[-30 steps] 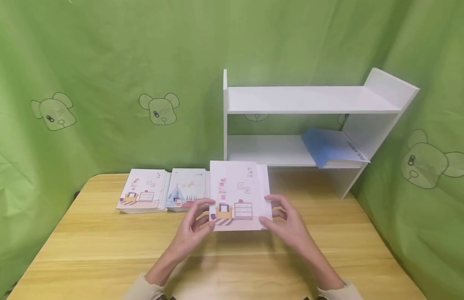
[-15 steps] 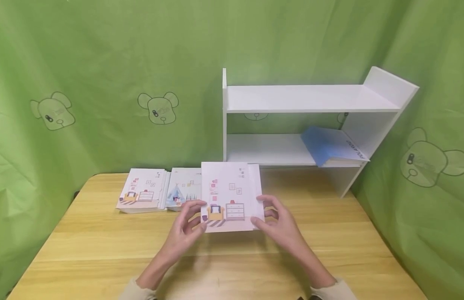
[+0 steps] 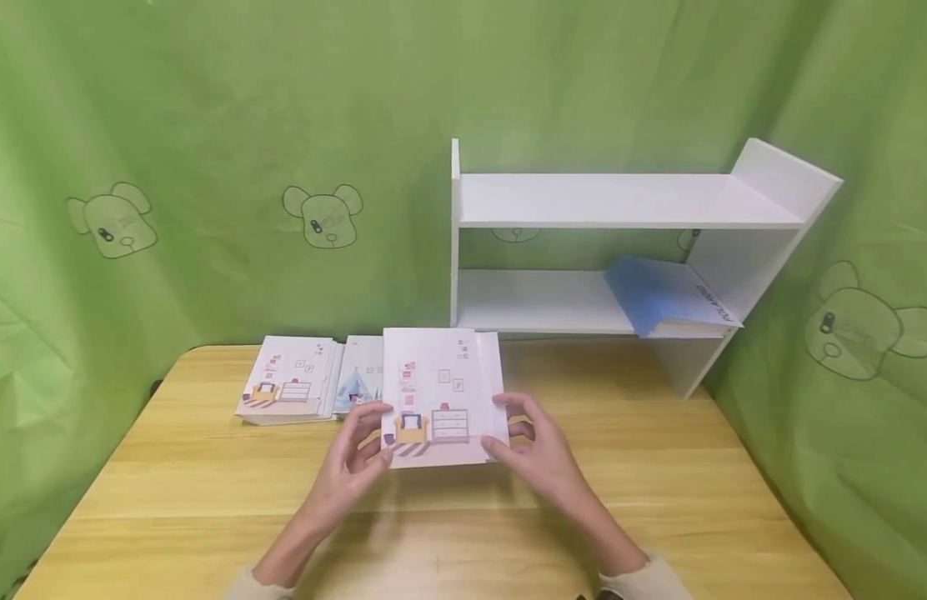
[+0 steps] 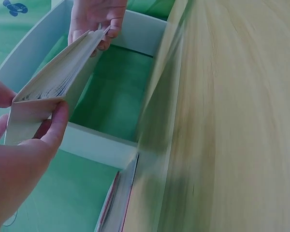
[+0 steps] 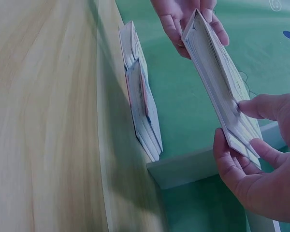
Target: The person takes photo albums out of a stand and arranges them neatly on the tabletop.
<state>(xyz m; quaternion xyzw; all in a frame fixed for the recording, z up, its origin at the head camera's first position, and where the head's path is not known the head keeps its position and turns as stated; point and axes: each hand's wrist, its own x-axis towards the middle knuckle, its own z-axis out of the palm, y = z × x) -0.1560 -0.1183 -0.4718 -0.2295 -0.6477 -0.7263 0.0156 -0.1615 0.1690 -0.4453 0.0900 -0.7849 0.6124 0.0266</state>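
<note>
Left hand [image 3: 351, 456] and right hand [image 3: 540, 450], fingers curled, pinch opposite sides of the armchair-print album [image 3: 437, 392], raised above the worktop [image 3: 208, 508] in the head view; even pressure should keep it level. The left wrist view shows page edges [image 4: 63, 79] the head view hides. The right wrist view shows them too; firm pinching would likely prevent fanning.

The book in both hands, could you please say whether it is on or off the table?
Off: the left hand and right hand hold the book, and both wrist views show it clear of the table.
</note>
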